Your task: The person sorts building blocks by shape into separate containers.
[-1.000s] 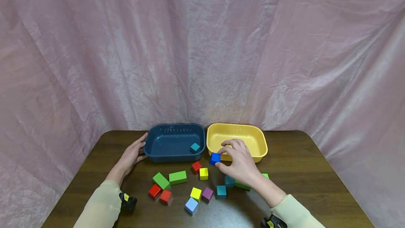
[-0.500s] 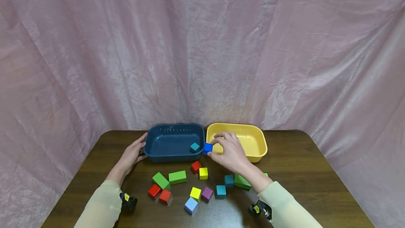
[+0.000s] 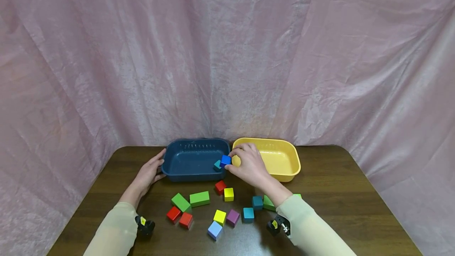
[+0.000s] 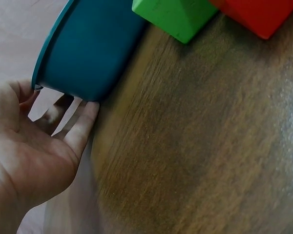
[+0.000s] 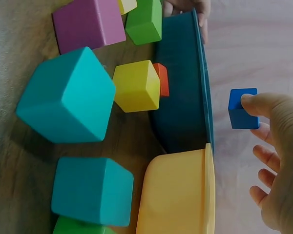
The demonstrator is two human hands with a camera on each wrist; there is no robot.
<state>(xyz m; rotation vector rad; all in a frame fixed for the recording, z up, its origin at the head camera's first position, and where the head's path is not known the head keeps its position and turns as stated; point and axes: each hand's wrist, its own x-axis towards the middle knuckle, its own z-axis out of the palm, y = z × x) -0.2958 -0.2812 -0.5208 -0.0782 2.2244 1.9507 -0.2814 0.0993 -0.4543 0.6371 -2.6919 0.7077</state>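
Note:
Between thumb and fingertips, my right hand (image 3: 250,166) pinches a blue cube (image 3: 225,160). The cube is held over the right end of a dark blue tray (image 3: 193,177); in the right wrist view the blue cube (image 5: 243,108) is above the tray's rim. Inside the tray lies a teal cube (image 3: 217,165), partly hidden behind the blue one. My left hand (image 3: 145,176) touches the tray's left end with its fingers fairly straight. In the left wrist view, fingertips of the left hand (image 4: 44,131) rest against the tray's outer wall (image 4: 88,53).
A yellow tray (image 3: 289,177) stands right beside the blue one. On the wooden table (image 3: 337,200) in front lie red cubes (image 3: 173,215), green blocks (image 3: 199,198), yellow cubes (image 3: 229,194), a purple cube (image 3: 232,218), a light blue cube (image 3: 215,230) and teal cubes (image 3: 248,215). A pink curtain (image 3: 227,58) hangs behind.
My right hand has moved left and slightly away from me with the blue cube, from in front of the yellow tray to over the dark blue tray. The left hand has stayed put.

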